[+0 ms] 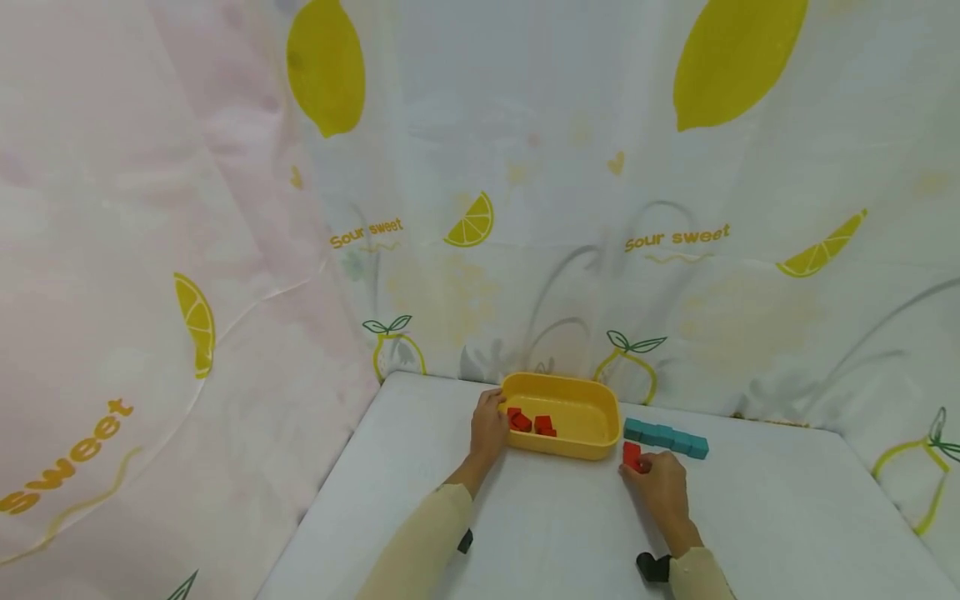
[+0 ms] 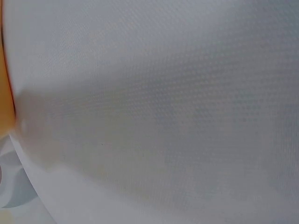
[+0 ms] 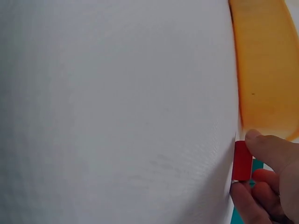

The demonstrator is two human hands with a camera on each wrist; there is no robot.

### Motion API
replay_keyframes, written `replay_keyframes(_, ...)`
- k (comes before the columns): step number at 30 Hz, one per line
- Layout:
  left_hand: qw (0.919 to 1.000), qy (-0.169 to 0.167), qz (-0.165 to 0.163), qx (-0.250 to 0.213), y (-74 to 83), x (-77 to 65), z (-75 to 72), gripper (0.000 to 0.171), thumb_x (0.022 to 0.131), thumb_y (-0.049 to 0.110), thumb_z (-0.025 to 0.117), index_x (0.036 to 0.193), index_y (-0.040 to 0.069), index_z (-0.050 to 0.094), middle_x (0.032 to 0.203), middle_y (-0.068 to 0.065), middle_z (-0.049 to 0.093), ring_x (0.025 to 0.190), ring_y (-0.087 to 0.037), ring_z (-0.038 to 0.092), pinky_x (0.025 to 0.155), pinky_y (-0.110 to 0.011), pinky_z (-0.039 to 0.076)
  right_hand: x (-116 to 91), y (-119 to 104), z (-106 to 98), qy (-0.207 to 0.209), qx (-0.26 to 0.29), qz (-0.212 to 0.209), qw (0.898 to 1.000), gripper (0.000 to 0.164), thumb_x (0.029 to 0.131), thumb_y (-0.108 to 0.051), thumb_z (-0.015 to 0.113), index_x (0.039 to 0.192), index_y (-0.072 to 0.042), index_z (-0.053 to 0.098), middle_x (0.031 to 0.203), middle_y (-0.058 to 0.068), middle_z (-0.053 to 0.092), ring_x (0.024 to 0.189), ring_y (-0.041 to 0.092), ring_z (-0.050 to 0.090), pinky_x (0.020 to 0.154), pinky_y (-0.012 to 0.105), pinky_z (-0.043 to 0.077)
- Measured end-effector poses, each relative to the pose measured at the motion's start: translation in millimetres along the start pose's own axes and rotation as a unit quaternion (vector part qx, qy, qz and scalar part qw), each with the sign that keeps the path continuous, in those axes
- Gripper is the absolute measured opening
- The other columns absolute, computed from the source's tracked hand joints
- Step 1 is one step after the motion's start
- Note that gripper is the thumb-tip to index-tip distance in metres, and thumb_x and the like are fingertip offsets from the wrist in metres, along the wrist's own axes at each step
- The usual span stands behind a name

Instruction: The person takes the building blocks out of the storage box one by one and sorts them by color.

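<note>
A yellow plastic tub (image 1: 558, 447) stands at the back of the white table, with several red blocks (image 1: 543, 424) in its left part. At the tub's left end my left hand (image 1: 489, 425) holds the rim; its own wrist view does not show the hand. To the right of the tub, my right hand (image 1: 663, 486) pinches a red block (image 3: 242, 161) between thumb and fingers, down at the table surface. Just behind that block, a row of several teal blocks (image 1: 665, 437) runs end to end, slanting toward the right.
The white table (image 1: 555, 525) meets a lemon-print curtain (image 1: 540, 292) close behind the tub. Another curtain side (image 1: 225, 417) borders the table on the left. Black straps or mounts (image 1: 652, 567) show at both wrists.
</note>
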State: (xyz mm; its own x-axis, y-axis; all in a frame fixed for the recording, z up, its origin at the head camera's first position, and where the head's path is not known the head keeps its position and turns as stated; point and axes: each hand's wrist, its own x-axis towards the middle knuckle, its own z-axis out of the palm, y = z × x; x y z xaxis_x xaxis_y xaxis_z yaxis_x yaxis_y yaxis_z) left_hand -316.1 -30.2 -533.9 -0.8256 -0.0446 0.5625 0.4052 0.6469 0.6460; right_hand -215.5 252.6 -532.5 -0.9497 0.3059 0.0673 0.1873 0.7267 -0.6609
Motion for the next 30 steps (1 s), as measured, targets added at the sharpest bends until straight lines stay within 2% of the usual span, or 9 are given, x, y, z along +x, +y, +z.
replay_keyframes(5,1.0,-0.001,0.003,0.001,0.1,-0.1,0.2,0.022,0.081,-0.015,0.056,0.1,-0.011,0.066,0.116,-0.018,0.062,0.106,-0.033,0.063,0.095,-0.041,0.049,1,-1,-2,-0.007,-0.005,0.001,1.0,0.044,0.079,-0.016,0.08,0.108,0.013,0.066,0.093,0.018,0.055,0.086,0.031,0.052,0.08,0.045,0.054)
replay_keyframes(9,1.0,-0.003,0.0,-0.004,1.6,0.5,-0.2,0.021,0.082,-0.015,0.057,0.1,-0.012,0.066,0.116,-0.018,0.061,0.107,-0.033,0.063,0.096,-0.04,0.049,1,-1,-6,-0.001,-0.007,-0.006,1.0,0.045,0.076,-0.018,0.083,0.106,0.013,0.068,0.088,0.015,0.055,0.082,0.029,0.051,0.072,0.039,0.054)
replay_keyframes(12,1.0,0.0,-0.002,-0.005,2.1,0.1,-0.6,0.021,0.081,-0.016,0.058,0.1,-0.012,0.066,0.115,-0.019,0.062,0.107,-0.033,0.063,0.096,-0.041,0.049,2,-2,-9,0.014,-0.006,-0.028,0.999,0.045,0.076,-0.02,0.083,0.105,0.011,0.069,0.084,0.013,0.056,0.079,0.027,0.05,0.065,0.032,0.051)
replay_keyframes(15,1.0,0.002,-0.001,-0.003,0.8,-0.9,0.0,0.021,0.081,-0.016,0.058,0.099,-0.011,0.066,0.115,-0.019,0.062,0.106,-0.033,0.063,0.096,-0.04,0.049,6,-7,-12,0.036,-0.004,-0.066,0.997,0.042,0.078,-0.02,0.081,0.106,0.009,0.07,0.085,0.013,0.057,0.079,0.027,0.05,0.064,0.032,0.052)
replay_keyframes(18,1.0,0.009,0.003,-0.001,-0.2,-1.2,-0.1,0.021,0.08,-0.016,0.058,0.098,-0.011,0.067,0.114,-0.018,0.062,0.105,-0.032,0.064,0.095,-0.04,0.05,10,-19,-18,0.059,-0.003,-0.109,0.992,0.038,0.079,-0.018,0.08,0.105,0.008,0.071,0.086,0.014,0.058,0.08,0.028,0.052,0.069,0.038,0.053)
replay_keyframes(23,0.9999,0.012,0.006,-0.009,1.9,-2.1,-2.3,0.02,0.079,-0.016,0.059,0.097,-0.012,0.066,0.114,-0.019,0.062,0.104,-0.033,0.064,0.092,-0.042,0.051,17,-47,-19,0.077,-0.003,-0.145,0.986,0.037,0.078,-0.016,0.08,0.106,0.007,0.069,0.087,0.013,0.058,0.08,0.028,0.054,0.074,0.042,0.053)
replay_keyframes(27,0.9999,-0.001,-0.006,-0.011,2.1,-2.5,-2.0,0.021,0.081,-0.015,0.058,0.099,-0.011,0.066,0.116,-0.017,0.062,0.106,-0.033,0.063,0.093,-0.04,0.051,20,-65,-11,0.069,0.014,-0.158,0.985,0.039,0.08,-0.016,0.079,0.109,0.007,0.068,0.094,0.016,0.061,0.085,0.03,0.06,0.079,0.044,0.056)
replay_keyframes(30,0.9999,-0.009,-0.011,-0.011,0.9,-1.8,-1.6,0.022,0.081,-0.014,0.057,0.1,-0.01,0.066,0.117,-0.016,0.061,0.108,-0.032,0.062,0.094,-0.04,0.05,22,-78,-3,0.047,0.033,-0.15,0.987,0.04,0.081,-0.016,0.078,0.111,0.008,0.067,0.099,0.018,0.061,0.09,0.032,0.061,0.082,0.046,0.056)
